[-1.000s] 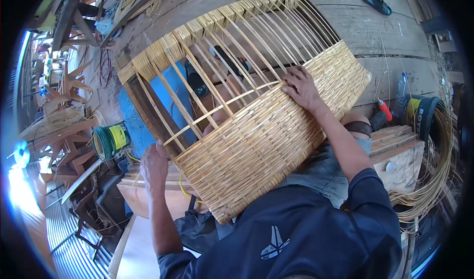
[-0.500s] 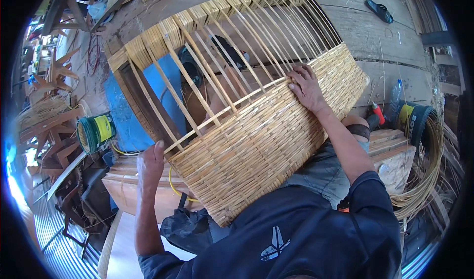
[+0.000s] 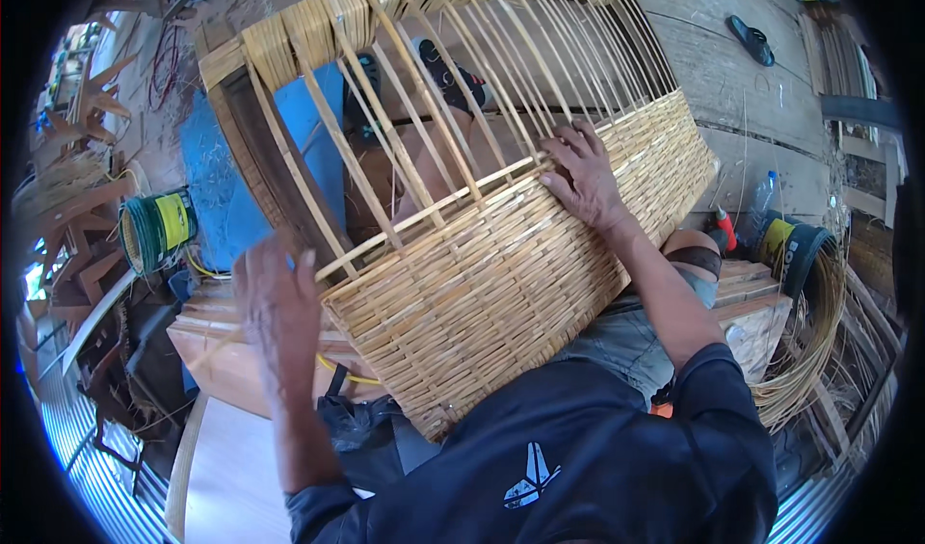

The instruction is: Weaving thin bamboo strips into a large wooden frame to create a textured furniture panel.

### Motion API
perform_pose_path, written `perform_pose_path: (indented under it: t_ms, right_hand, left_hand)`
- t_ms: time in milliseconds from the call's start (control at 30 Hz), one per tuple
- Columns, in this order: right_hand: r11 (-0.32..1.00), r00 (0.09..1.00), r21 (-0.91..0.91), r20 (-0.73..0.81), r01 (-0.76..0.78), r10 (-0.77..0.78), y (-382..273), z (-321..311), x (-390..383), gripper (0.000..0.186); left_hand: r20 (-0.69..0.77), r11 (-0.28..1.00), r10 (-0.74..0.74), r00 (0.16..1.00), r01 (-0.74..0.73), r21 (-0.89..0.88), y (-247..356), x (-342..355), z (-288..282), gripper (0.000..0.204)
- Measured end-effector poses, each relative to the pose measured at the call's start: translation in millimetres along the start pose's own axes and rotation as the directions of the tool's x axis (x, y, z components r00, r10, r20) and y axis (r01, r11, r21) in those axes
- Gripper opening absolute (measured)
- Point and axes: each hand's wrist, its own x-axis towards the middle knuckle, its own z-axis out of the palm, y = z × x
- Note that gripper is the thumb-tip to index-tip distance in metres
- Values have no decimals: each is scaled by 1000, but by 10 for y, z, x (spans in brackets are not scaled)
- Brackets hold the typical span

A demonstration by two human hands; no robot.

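A large curved rattan panel (image 3: 501, 284) lies tilted across my lap, its near part closely woven and its far part bare upright stakes (image 3: 424, 125). A pale rattan strand (image 3: 438, 207) runs through the stakes along the weave's upper edge. My right hand (image 3: 585, 180) rests on that edge near the middle, thumb and bent fingers closed about the strand. Beyond the panel's left end, my left hand (image 3: 277, 298) is smeared by motion. The strand leads to its thumb, and a faint length shows past the hand, which appears closed on it.
A blue sheet (image 3: 217, 192) and a green bucket (image 3: 159, 231) lie at the left. On the right are a coil of rattan (image 3: 814, 351) in a dark bucket, a plastic bottle (image 3: 766, 194) and a red-handled tool (image 3: 726, 229). A sandal (image 3: 751, 40) lies on the plank floor.
My left hand has risen slightly and shifted left, now blurred. My right hand has slid a little left along the weave's edge. The whole view has shifted slightly.
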Motion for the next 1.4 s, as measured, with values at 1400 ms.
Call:
perform_pose_path:
  t_ms: [1400]
  right_hand:
    - [902, 942, 275, -58, 333, -330, -2201, 89, 142, 32]
  left_hand:
    - [-609, 969, -66, 790, -95, -229, -454, -879, -13, 15]
